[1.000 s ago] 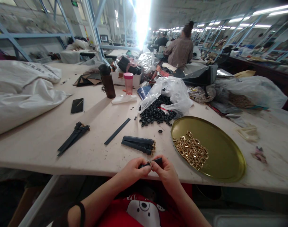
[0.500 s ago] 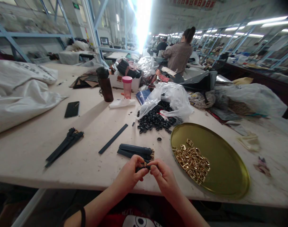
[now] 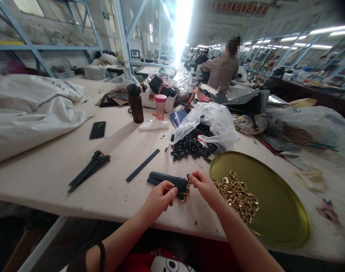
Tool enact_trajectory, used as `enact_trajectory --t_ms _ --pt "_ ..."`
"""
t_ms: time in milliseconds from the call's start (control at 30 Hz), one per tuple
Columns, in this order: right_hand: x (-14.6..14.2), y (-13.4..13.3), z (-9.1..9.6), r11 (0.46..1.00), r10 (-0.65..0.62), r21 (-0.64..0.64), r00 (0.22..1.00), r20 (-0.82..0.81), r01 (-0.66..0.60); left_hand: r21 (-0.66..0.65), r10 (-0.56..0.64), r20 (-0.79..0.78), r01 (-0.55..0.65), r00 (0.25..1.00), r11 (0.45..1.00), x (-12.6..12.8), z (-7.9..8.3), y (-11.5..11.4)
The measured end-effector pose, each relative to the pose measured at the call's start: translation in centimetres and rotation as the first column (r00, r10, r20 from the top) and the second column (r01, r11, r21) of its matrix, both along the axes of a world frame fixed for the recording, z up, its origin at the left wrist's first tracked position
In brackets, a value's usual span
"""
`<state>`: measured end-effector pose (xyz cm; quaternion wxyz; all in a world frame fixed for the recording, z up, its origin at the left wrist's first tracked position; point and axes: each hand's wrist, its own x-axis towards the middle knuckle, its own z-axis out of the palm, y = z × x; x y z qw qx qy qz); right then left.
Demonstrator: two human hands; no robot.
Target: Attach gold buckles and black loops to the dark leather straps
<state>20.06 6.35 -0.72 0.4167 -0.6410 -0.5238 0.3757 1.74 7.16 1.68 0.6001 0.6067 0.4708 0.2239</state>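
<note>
My left hand (image 3: 162,196) is closed, thumb and fingers pinching a short dark strap (image 3: 180,184) at the right end of a bundle of dark straps (image 3: 158,176) with gold buckles. Just right of that end, my right hand (image 3: 203,185) pinches a small black loop (image 3: 188,176) between thumb and fingertips. The two hands are slightly apart. Behind them lies a heap of black loops (image 3: 191,147), partly under a clear plastic bag (image 3: 213,115). Many gold buckles (image 3: 242,198) lie in a round gold tray (image 3: 282,204), partly covered by my right forearm.
A single flat strap (image 3: 143,165) and another strap bundle (image 3: 88,172) lie to the left. Farther back are a phone (image 3: 98,130), a dark bottle (image 3: 135,105), a pink cup (image 3: 160,107) and a white sack (image 3: 33,117). A person (image 3: 222,71) stands beyond the table.
My hands have parted and moved forward over the bundle. The lone black loop that lay before the heap is gone from the table, and my right hand now pinches one. The view has shifted left.
</note>
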Motion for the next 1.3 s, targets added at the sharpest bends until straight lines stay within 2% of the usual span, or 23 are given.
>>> enact_trajectory --t_ms 33,67,100,167,200,267,333,433,500,633,767,867,967,1033,1100,1167,1267,1300 --pt "-1.1 -1.2 0.4 0.998 0.0 -0.054 0.961 -0.275 -0.015 0.013 0.015 -0.001 -0.015 1.0 1.0 0.0 0.0 -0.1" --pt "-2.1 -2.2 0.8 0.994 -0.037 -0.108 0.857 -0.514 -0.022 0.035 0.029 -0.006 -0.029 1.0 0.999 0.0 0.1 -0.3" --pt "-3.0 -3.1 1.2 0.987 -0.099 -0.161 0.724 -0.683 -0.017 0.066 0.038 -0.016 -0.037 0.999 0.997 0.0 0.1 -0.6" --pt "-4.5 -4.4 1.7 0.969 -0.22 -0.246 0.52 -0.825 0.02 0.147 0.043 -0.048 -0.036 0.998 0.988 -0.1 0.1 -1.2" --pt "-5.0 -4.7 1.7 0.961 -0.262 -0.274 0.457 -0.85 0.041 0.19 0.041 -0.067 -0.027 0.997 0.981 -0.1 0.1 -1.5" --pt "-5.6 -5.3 1.5 0.954 -0.295 -0.287 0.405 -0.865 0.08 0.245 0.029 -0.111 -0.001 0.993 0.97 -0.4 0.2 -2.0" --pt "-5.9 -5.7 1.1 0.964 -0.265 -0.236 0.458 -0.848 0.122 0.24 -0.007 -0.15 0.043 0.989 0.97 -0.8 0.4 -2.4" --pt "-5.9 -6.6 0.3 0.986 -0.161 -0.088 0.671 -0.724 0.143 0.164 -0.105 -0.191 0.138 0.976 0.977 -1.4 1.4 -2.7" --pt "-5.8 -7.1 0.0 0.992 -0.115 -0.04 0.739 -0.664 0.118 0.131 -0.165 -0.226 0.198 0.96 0.971 -1.8 2.1 -2.8" --pt "-5.7 -7.8 -0.2 0.993 -0.117 -0.087 0.678 -0.726 0.079 0.126 -0.231 -0.274 0.273 0.934 0.954 -1.8 2.7 -2.9" --pt "-5.7 -8.0 -0.3 0.991 -0.063 -0.122 0.643 -0.763 -0.048 0.119 -0.258 -0.262 0.297 0.93 0.948 -1.6 2.4 -3.1" --pt "-5.7 -8.0 -0.2 0.991 -0.09 -0.132 0.622 -0.778 -0.023 0.127 -0.269 -0.187 0.295 0.945 0.947 -1.7 2.5 -3.2" --pt "-6.0 -7.9 0.4 0.991 -0.125 -0.12 0.69 -0.713 0.055 0.121 -0.265 -0.09 0.275 0.96 0.954 -2.0 2.6 -3.3" --pt "-6.3 -7.9 1.0 0.994 -0.11 -0.093 0.762 -0.638 0.065 0.117 -0.225 -0.051 0.23 0.973 0.966 -2.1 2.3 -3.4" --pt "-6.6 -8.0 1.3 0.996 -0.086 -0.077 0.795 -0.6 0.05 0.095 -0.177 -0.031 0.18 0.984 0.979 -2.0 1.8 -3.3" --pt "-6.6 -8.2 1.2 0.995 -0.093 -0.084 0.745 -0.661 0.049 0.058 -0.145 -0.021 0.146 0.989 0.988 -1.9 1.2 -3.2" --pt "-6.2 -8.3 0.6 0.992 -0.121 -0.124 0.612 -0.781 0.037 0.019 -0.154 -0.004 0.154 0.988 0.988 -1.9 1.0 -3.1" --pt "-6.0 -8.3 0.3 0.99 -0.125 -0.136 0.606 -0.786 0.027 0.014 -0.162 0.004 0.162 0.987 0.987 -1.9 1.0 -3.1"
